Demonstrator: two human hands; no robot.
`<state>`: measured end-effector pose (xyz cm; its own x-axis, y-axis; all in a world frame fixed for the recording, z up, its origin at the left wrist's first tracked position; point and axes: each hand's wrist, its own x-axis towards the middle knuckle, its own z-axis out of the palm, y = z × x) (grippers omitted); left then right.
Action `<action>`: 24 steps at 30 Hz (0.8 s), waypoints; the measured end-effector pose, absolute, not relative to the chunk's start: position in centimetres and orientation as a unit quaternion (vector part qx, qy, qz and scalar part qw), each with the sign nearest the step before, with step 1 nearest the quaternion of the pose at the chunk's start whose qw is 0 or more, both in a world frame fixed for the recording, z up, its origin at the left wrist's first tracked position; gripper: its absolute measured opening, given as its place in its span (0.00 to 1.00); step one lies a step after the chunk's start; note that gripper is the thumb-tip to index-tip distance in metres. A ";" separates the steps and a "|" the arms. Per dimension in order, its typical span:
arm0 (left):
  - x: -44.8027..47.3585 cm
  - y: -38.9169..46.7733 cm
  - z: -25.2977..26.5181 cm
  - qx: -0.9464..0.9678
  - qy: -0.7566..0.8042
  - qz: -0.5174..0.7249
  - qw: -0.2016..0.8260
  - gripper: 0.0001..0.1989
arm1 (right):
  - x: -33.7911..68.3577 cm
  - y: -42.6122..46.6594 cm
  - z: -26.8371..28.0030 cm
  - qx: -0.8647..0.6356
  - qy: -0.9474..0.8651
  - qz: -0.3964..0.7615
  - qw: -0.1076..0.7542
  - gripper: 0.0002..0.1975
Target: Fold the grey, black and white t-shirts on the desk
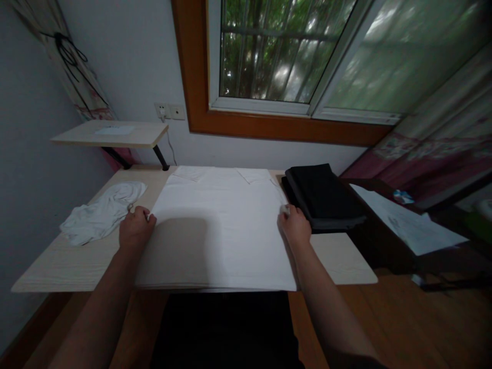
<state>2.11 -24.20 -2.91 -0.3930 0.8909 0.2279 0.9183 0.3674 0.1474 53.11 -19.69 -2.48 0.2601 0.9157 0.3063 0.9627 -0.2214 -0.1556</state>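
Observation:
A white T-shirt (230,236) lies flat across the middle of the desk, its sleeves folded in near the far edge. Several layers of white cloth show along its near edge. My left hand (136,228) is closed at the shirt's left side, fingers pinching the edge. On the opposite side, my right hand (295,225) is also closed, with a bit of white fabric bunched at its fingertips. A crumpled white garment (103,210) lies to the left of my left hand. Just beyond my right hand sits a stack of folded black cloth (323,195).
The light wooden desk (80,266) has a raised shelf (111,133) at the back left, with a paper on top. A dark side table to the right holds a white sheet (407,220). A window (284,56) and wall sockets (169,111) are behind.

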 end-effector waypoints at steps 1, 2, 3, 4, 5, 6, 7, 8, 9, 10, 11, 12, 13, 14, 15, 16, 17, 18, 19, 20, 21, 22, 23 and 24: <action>2.1 -24.2 -2.9 -0.548 -0.826 -0.124 0.050 0.20 | 53.1 -19.8 -2.4 -0.779 -0.603 -0.073 0.158 0.18; 2.1 -24.3 -2.8 -0.549 -0.826 -0.120 0.046 0.21 | 53.1 -19.9 -2.3 -0.779 -0.602 -0.071 0.159 0.18; 2.0 -24.3 -2.8 -0.552 -0.825 -0.116 0.044 0.21 | 53.1 -20.1 -2.2 -0.779 -0.602 -0.069 0.159 0.18; 2.0 -24.4 -2.8 -0.555 -0.824 -0.110 0.042 0.21 | 53.1 -20.2 -2.2 -0.779 -0.603 -0.067 0.158 0.18; 2.0 -24.4 -2.8 -0.557 -0.823 -0.104 0.042 0.21 | 53.2 -20.3 -2.1 -0.778 -0.605 -0.064 0.156 0.18; 2.0 -24.4 -2.8 -0.561 -0.821 -0.099 0.043 0.21 | 53.2 -20.3 -2.1 -0.778 -0.606 -0.061 0.152 0.18; 2.0 -24.4 -2.8 -0.565 -0.818 -0.096 0.047 0.20 | 53.2 -20.4 -2.2 -0.779 -0.607 -0.059 0.149 0.18; 2.0 -24.5 -2.7 -0.569 -0.815 -0.093 0.052 0.20 | 53.3 -20.4 -2.2 -0.779 -0.607 -0.059 0.145 0.18; 2.0 -24.5 -2.7 -0.575 -0.811 -0.091 0.061 0.20 | 53.3 -20.4 -2.2 -0.780 -0.607 -0.061 0.142 0.18; 2.0 -24.6 -2.8 -0.581 -0.806 -0.088 0.072 0.20 | 53.4 -20.4 -2.3 -0.780 -0.607 -0.064 0.138 0.19; 2.0 -24.7 -2.8 -0.587 -0.800 -0.087 0.084 0.20 | 53.4 -20.4 -2.4 -0.780 -0.607 -0.067 0.133 0.19; 2.0 -24.9 -2.9 -0.592 -0.795 -0.085 0.096 0.20 | 53.4 -20.4 -2.4 -0.781 -0.608 -0.071 0.127 0.20; 2.0 -25.0 -3.0 -0.596 -0.791 -0.085 0.107 0.20 | 53.4 -20.4 -2.4 -0.781 -0.608 -0.074 0.118 0.20; 1.9 -25.2 -3.1 -0.599 -0.788 -0.086 0.116 0.20 | 53.4 -20.5 -2.5 -0.782 -0.609 -0.078 0.109 0.21; 1.9 -25.4 -3.3 -0.602 -0.784 -0.087 0.123 0.20 | 53.4 -20.6 -2.5 -0.781 -0.611 -0.084 0.100 0.21; 1.8 -25.6 -3.5 -0.603 -0.782 -0.089 0.130 0.20 | 53.3 -20.7 -2.5 -0.779 -0.614 -0.090 0.091 0.21; 1.7 -25.8 -3.7 -0.606 -0.778 -0.092 0.138 0.20 | 53.3 -20.8 -2.5 -0.777 -0.617 -0.097 0.082 0.21; 1.6 -26.0 -3.9 -0.610 -0.773 -0.095 0.146 0.20 | 53.4 -20.9 -2.5 -0.773 -0.621 -0.103 0.074 0.21; 1.5 -26.2 -4.1 -0.616 -0.767 -0.097 0.154 0.20 | 53.4 -21.1 -2.6 -0.771 -0.625 -0.109 0.066 0.22; 1.5 -26.4 -4.2 -0.622 -0.760 -0.099 0.160 0.20 | 53.4 -21.3 -2.6 -0.768 -0.628 -0.113 0.060 0.22; 1.4 -26.6 -4.3 -0.628 -0.754 -0.101 0.163 0.20 | 53.5 -21.5 -2.6 -0.766 -0.630 -0.117 0.055 0.22; 1.3 -26.8 -4.4 -0.635 -0.748 -0.101 0.163 0.20 | 53.6 -21.7 -2.6 -0.764 -0.632 -0.121 0.052 0.22; 1.3 -27.0 -4.4 -0.640 -0.744 -0.101 0.161 0.20 | 53.7 -21.9 -2.5 -0.762 -0.634 -0.122 0.049 0.22; 1.3 -27.2 -4.4 -0.644 -0.742 -0.101 0.158 0.19 | 53.8 -22.1 -2.5 -0.760 -0.636 -0.123 0.046 0.22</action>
<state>1.33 -27.16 -4.35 -0.1207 0.9237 0.3636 0.9872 0.1501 -0.0538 53.76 -22.09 -2.50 0.1609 0.9560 0.2455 0.9786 -0.1868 0.0858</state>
